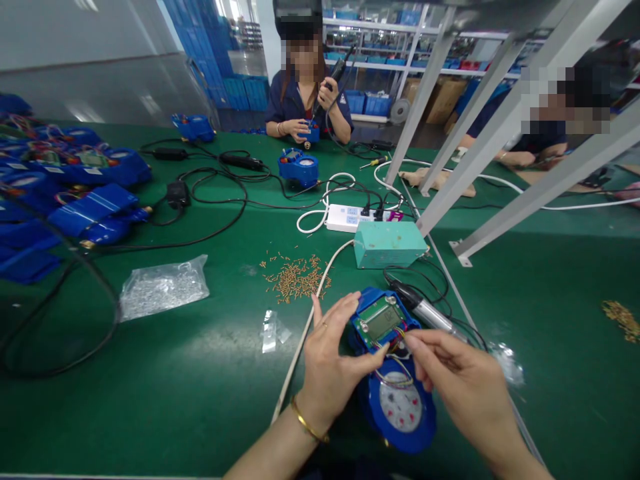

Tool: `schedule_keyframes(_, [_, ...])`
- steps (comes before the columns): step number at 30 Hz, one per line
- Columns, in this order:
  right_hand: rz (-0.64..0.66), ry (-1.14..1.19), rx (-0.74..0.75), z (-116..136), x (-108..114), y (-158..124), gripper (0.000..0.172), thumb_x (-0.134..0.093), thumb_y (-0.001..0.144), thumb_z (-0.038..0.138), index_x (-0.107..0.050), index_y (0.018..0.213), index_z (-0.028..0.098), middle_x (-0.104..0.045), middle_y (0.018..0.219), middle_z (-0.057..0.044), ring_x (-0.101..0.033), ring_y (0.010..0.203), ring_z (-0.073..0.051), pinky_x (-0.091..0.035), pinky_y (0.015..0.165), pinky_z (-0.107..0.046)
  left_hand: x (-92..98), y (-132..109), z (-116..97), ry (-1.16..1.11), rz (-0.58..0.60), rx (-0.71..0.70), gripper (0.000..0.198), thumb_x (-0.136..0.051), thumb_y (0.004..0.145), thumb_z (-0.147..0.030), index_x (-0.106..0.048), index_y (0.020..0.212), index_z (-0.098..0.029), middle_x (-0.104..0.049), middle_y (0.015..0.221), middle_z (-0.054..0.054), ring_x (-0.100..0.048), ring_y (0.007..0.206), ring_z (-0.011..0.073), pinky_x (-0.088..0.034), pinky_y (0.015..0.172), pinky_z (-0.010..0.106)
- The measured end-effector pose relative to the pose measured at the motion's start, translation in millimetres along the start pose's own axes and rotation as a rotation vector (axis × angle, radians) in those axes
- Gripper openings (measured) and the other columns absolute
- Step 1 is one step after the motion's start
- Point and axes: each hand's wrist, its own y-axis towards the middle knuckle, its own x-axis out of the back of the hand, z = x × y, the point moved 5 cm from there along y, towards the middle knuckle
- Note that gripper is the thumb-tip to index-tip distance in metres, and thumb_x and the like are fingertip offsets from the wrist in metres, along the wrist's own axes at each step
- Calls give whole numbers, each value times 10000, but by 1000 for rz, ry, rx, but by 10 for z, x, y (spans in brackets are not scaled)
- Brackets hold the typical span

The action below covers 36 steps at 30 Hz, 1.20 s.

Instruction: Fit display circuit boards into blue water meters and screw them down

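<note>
A blue water meter [429, 417] lies in front of me, its round dial [400, 402] towards me and a green circuit board with a display [385, 323] in the box at its far end. My left hand [330, 363] grips the meter's left side, with the thumb reaching over beside the board. With thumb and forefinger, my right hand [460, 377] pinches thin coloured wires [400, 337] at the board's lower right corner. The wire ends are hidden by my fingers. More loose wires loop across the top of the dial.
An electric screwdriver [430, 313] lies just right of the meter, behind it a teal box [390, 245] and a power strip [345, 218]. Brass screws [297, 277] and a plastic bag [165, 288] lie left. More blue meters [95, 213] are piled far left. Co-workers [305, 100] sit opposite; metal posts [425, 100] stand right.
</note>
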Motion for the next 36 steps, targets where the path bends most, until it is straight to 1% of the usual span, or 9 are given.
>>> schedule_keyframes(4, [94,191,-188,-117,-61,1,326,-705,811,464,-733,792,139,-558,463,2,-490,389,-91,-406,393,-169,6,2,5,-8,-6,-11,630,-814,708,-225,-494,1250,-214,-692,1230,129,-687,1103,285,-195,1170,694])
schedule_keyframes(7, [103,364,-315,-204,-94,-13,377,-745,776,505,-725,802,129,-511,422,22,-404,356,-61,-317,375,-158,7,6,7,-11,-4,-18,627,-812,713,-229,-492,1252,-216,-686,1241,131,-680,1117,287,-195,1172,691])
schedule_keyframes(9, [116,435,-374,-254,-112,-25,373,-757,777,500,-720,808,130,-476,404,41,-365,359,-47,-283,391,-154,6,4,10,-15,1,-16,635,-814,711,-226,-490,1257,-222,-683,1246,132,-676,1125,288,-192,1175,688])
schedule_keyframes(13, [166,500,-433,-314,-132,-45,338,-756,803,472,-695,776,140,-464,419,53,-347,392,-36,-276,438,-160,3,-8,15,-14,9,-8,631,-810,717,-234,-492,1262,-222,-686,1239,134,-673,1130,283,-181,1184,676])
schedule_keyframes(18, [169,486,-412,-314,-134,-44,357,-762,792,484,-689,768,135,-465,422,52,-353,389,-36,-281,438,-162,0,-25,23,-23,4,-12,647,-812,715,-241,-486,1273,-218,-692,1228,132,-683,1109,282,-194,1181,672])
schedule_keyframes(22, [96,416,-367,-282,-125,-44,367,-776,764,491,-701,779,131,-490,435,39,-384,378,-43,-309,414,-156,-8,-42,38,-22,10,-9,663,-815,710,-242,-479,1282,-225,-688,1239,124,-678,1119,288,-169,1185,676])
schedule_keyframes(27, [-3,289,-254,-228,-99,-77,333,-762,767,469,-709,796,141,-535,472,18,-462,395,-77,-378,400,-166,-13,-49,29,-9,17,-21,650,-818,712,-255,-488,1271,-218,-686,1245,126,-670,1135,285,-160,1191,667])
schedule_keyframes(32, [-13,206,-203,-230,-81,-111,284,-715,821,436,-694,825,153,-545,485,23,-483,399,-81,-405,404,-162,-6,-44,12,9,19,-41,634,-807,728,-260,-481,1269,-211,-688,1240,133,-668,1139,281,-170,1188,665])
schedule_keyframes(36, [3,122,-143,-176,-62,-108,263,-691,842,420,-692,830,158,-561,490,19,-513,403,-94,-438,409,-166,-5,-41,-1,19,26,-48,649,-816,719,-268,-479,1271,-207,-690,1238,132,-672,1133,277,-172,1190,659])
